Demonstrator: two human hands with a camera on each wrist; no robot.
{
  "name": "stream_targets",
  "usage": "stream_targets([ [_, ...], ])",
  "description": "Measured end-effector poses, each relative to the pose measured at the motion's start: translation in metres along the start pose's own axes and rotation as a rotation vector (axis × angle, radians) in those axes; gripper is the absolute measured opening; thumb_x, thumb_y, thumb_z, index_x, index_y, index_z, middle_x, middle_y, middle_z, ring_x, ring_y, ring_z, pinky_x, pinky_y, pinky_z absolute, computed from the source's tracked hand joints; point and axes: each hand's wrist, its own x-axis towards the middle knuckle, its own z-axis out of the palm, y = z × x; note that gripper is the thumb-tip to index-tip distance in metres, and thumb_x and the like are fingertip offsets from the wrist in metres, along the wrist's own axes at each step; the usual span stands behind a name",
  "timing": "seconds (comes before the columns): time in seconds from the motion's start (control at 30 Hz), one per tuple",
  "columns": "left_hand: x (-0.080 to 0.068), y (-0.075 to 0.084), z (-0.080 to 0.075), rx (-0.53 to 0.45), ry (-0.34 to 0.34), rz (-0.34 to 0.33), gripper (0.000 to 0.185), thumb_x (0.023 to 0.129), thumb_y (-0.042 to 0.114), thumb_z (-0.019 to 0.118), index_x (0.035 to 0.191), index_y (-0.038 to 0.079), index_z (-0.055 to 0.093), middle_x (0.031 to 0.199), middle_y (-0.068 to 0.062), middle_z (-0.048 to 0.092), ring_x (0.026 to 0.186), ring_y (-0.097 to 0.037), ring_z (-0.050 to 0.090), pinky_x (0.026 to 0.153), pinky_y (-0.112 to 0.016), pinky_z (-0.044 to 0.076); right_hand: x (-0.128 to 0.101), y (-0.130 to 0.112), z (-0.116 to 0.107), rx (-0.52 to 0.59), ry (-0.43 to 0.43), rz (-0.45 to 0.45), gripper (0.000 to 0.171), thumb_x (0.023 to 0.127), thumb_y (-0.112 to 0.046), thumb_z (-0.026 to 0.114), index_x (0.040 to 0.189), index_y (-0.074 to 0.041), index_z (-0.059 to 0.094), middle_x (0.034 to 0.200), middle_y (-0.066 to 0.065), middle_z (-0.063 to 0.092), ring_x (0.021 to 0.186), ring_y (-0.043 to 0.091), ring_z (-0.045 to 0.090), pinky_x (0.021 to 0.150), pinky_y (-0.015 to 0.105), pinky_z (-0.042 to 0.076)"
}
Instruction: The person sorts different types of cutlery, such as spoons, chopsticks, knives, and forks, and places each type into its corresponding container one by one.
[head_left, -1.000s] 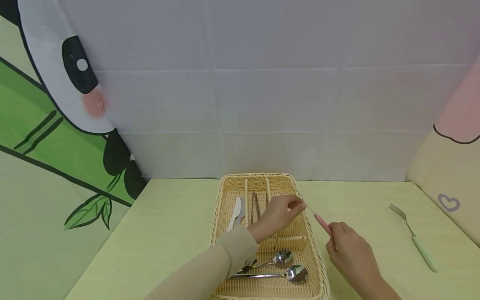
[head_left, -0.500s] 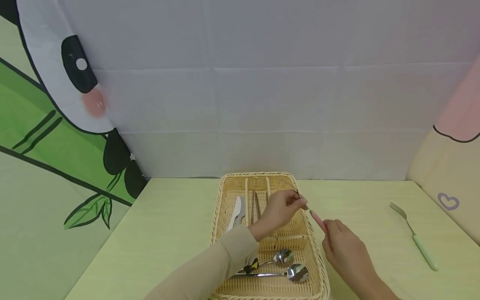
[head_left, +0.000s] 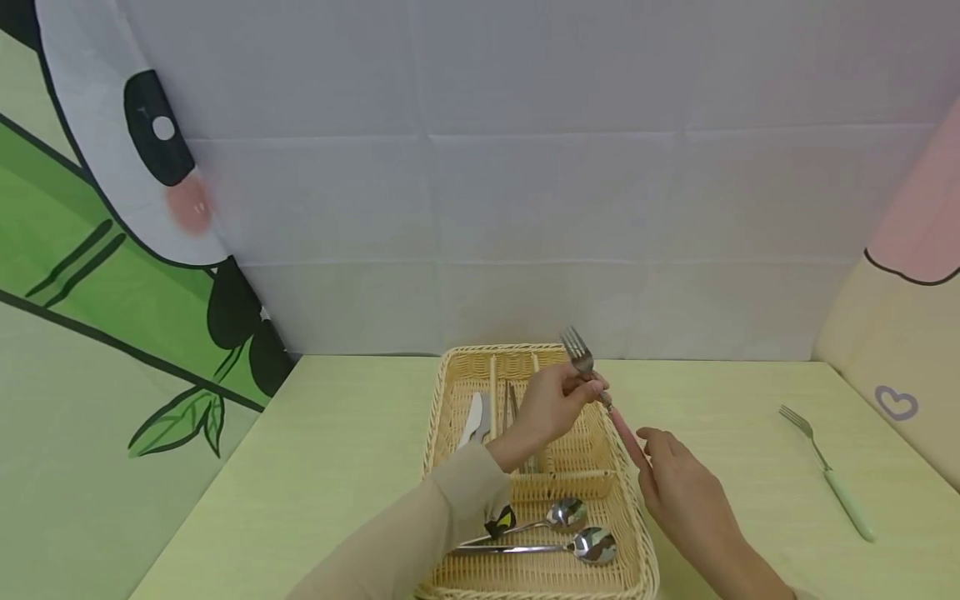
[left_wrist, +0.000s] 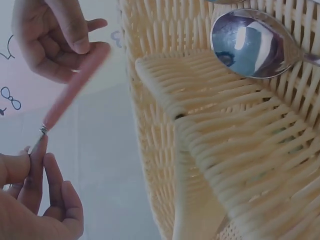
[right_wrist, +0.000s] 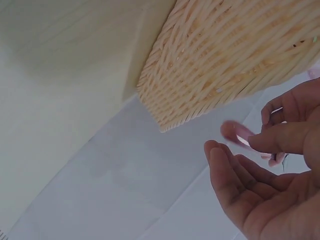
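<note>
Pink-handled fork (head_left: 602, 397) is pinched at its neck by the left hand (head_left: 551, 408) above the wicker cutlery basket (head_left: 643, 533); right hand (head_left: 686, 500) relaxed, barely touching. Keep pinch firm, tines up, when lowering.

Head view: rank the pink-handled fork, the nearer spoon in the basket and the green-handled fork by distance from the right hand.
1. Pink-handled fork, just beside the right hand, pinched by the left hand.
2. Nearer spoon, left, in the basket.
3. Green-handled fork, far right.

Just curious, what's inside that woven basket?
The basket holds two spoons in the near section, and a white knife and thin sticks in the far ones. The left hand and sleeve cover part.
</note>
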Motion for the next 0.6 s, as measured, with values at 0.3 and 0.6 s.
stream_targets([
  [0.3,0.006,0.003,-0.015,-0.004,0.088,0.031,0.02,0.09,0.023,0.056,0.094,0.007,0.068,0.081,-0.007,0.07,0.053,-0.008,0.042,0.051,-0.019,0.032,-0.003,0.007,-0.002,-0.029,0.017,0.008,0.028,0.076,0.0,0.063,0.103,0.003,0.055,0.087,0.011,0.063,0.054,0.005,0.044,0.042,0.016,0.032],
  [0.6,0.009,-0.003,-0.027,0.064,0.159,0.033,0.019,0.09,0.023,0.057,0.095,0.009,0.068,0.09,-0.002,0.069,0.083,-0.012,0.065,0.071,-0.023,0.049,-0.009,0.031,-0.005,-0.034,0.021,0.069,0.026,0.077,-0.001,0.061,0.103,0.002,0.056,0.09,0.013,0.063,0.055,0.009,0.049,0.041,0.02,0.031],
])
